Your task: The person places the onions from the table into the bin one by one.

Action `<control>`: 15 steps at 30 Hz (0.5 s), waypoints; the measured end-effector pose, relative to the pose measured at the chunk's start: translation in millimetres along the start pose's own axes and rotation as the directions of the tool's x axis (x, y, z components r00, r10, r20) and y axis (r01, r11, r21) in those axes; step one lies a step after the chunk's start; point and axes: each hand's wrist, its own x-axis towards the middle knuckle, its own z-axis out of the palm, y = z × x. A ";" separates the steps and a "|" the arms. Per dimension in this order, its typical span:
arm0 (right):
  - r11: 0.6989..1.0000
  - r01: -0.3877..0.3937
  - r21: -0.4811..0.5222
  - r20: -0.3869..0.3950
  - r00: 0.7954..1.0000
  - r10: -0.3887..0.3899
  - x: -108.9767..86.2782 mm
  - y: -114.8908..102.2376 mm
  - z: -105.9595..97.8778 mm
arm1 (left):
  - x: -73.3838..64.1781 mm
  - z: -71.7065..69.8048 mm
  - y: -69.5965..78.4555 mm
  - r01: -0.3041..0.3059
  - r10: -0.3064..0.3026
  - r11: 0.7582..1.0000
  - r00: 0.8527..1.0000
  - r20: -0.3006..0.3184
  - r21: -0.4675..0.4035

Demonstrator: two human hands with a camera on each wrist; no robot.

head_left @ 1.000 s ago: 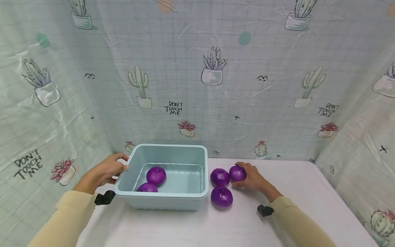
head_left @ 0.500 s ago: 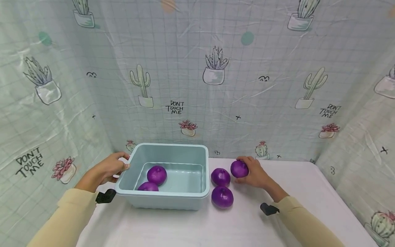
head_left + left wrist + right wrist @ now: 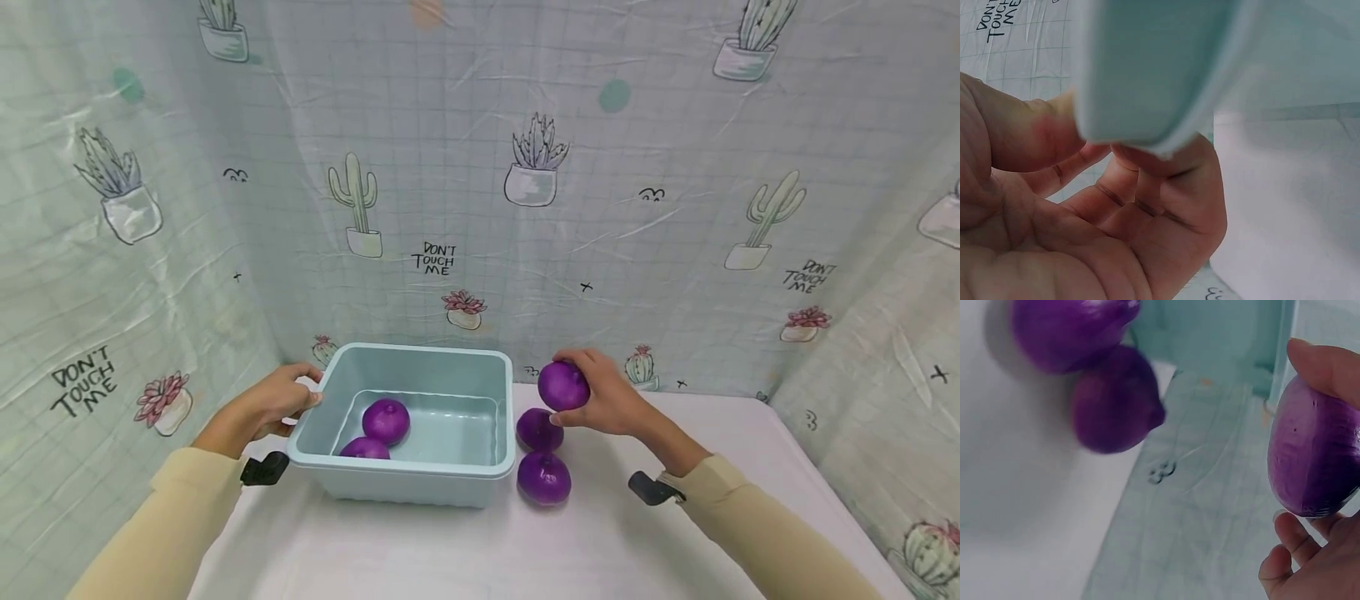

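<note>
My right hand [image 3: 611, 402] grips a round purple onion [image 3: 561, 386], raised above the table to the right of a light blue plastic bin [image 3: 412, 490]. In the right wrist view the thumb lies over one side of that onion [image 3: 1313, 453], with fingertips at its other side. My left hand [image 3: 277, 404] holds the bin's left rim, thumb and curled fingers around the edge in the left wrist view. Two more onions lie inside the bin, one onion [image 3: 386, 421] behind another onion [image 3: 365, 448] partly hidden by the front wall.
Right of the bin, a purple onion [image 3: 538, 431] and a nearer onion [image 3: 543, 478] sit together on the white table [image 3: 600, 533]. A cactus-printed curtain [image 3: 450, 200] hangs behind and along both sides.
My right hand has lifted the onion off the table and carried it left, over the back onion of the pair. The left hand keeps its hold on the bin's rim.
</note>
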 end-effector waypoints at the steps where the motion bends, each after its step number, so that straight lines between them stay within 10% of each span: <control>1: 1.000 0.003 0.007 0.008 1.000 -0.003 1.8 -4.4 -0.9 | 0.0 -0.5 0.6 -0.001 0.001 1.000 1.000 0.001 -0.002; 15: 0.983 0.184 -0.008 0.028 0.983 -0.184 27.2 -55.7 7.0 | -2.8 1.9 0.7 -0.001 0.001 1.000 1.000 -0.018 -0.004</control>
